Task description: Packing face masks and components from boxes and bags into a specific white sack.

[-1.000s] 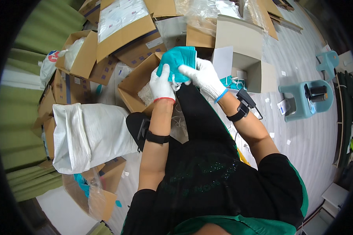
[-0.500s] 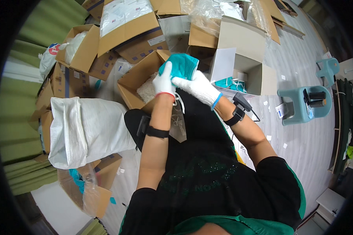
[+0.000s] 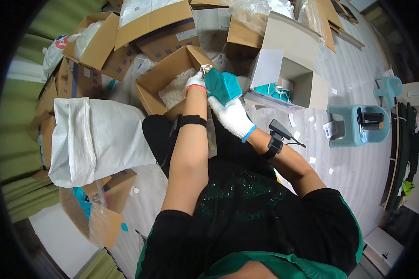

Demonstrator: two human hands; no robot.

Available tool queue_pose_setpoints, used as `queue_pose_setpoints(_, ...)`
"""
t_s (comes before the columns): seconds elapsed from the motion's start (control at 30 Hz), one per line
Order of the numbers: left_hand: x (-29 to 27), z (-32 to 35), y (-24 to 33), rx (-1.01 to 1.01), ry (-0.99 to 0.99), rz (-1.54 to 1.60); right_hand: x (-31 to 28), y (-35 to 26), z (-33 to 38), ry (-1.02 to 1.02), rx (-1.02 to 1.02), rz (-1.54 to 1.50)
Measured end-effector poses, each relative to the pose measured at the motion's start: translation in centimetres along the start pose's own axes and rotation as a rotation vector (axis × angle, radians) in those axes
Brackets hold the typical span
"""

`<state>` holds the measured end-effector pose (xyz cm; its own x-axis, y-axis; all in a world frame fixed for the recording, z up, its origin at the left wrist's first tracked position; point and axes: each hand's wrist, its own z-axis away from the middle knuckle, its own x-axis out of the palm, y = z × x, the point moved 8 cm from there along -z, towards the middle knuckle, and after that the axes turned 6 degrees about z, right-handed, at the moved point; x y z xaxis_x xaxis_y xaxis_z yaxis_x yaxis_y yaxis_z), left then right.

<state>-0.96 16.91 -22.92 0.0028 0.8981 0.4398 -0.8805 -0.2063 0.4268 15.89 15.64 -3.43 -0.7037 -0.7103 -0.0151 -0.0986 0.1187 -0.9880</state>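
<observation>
A teal folded face mask (image 3: 224, 87) is held up in front of me, above the edge of an open brown carton. My right hand (image 3: 233, 116), in a white knit glove with a blue cuff, grips it from below with the thumb on its near side. My left hand (image 3: 196, 82), gloved in white with a red cuff, is closed at the mask's upper left, where white ear straps (image 3: 206, 69) bunch by its fingertips. Its fingers are partly hidden. Inside the brown carton (image 3: 150, 88) lies a heap of white stringy material (image 3: 174, 90).
An open white box (image 3: 304, 88) with teal masks (image 3: 272, 90) stands to the right. On the left are a white woven sack (image 3: 102, 139) and a carton (image 3: 114, 230) with teal pieces and clear plastic. More cartons (image 3: 167, 42) stand behind. A pale blue stool (image 3: 354, 128) is far right.
My left hand has shifted from the mask's side to its straps at the upper left. The right hand has moved slightly down beneath the mask, which has turned and moved a little right.
</observation>
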Motion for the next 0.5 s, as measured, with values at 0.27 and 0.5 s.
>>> queue_pose_setpoints(0.27, -6.4, 0.0, 15.7, 0.285, 0.078, -0.143, -4.7, -3.1, 5.8, 0.141, 0.08, 0.038)
queue_pose_setpoints(0.5, -1.6, 13.2, 9.9, 0.302, -0.267, -0.253, -3.8, 2.7, -1.1, -0.124, 0.757, 0.014)
